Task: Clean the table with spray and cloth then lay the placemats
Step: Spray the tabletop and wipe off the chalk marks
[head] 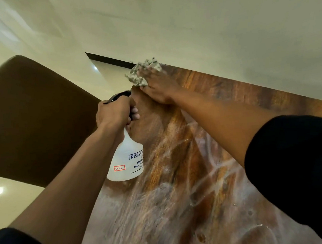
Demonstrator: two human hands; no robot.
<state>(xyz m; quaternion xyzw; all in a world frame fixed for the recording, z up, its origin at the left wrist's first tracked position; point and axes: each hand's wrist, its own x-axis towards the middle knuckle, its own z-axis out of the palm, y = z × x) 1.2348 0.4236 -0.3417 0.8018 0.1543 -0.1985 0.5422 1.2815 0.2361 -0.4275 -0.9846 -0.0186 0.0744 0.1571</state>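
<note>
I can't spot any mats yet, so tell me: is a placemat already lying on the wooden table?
No: the wooden table shows only streaky wet wood, with the right hand pressing a cloth at its far corner.

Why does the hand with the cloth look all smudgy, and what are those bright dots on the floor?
Head view: the right hand and cloth blur from quick wiping; the left hand gripping the spray bottle looks sharper. The dots are lights reflected in the shiny floor.
</note>
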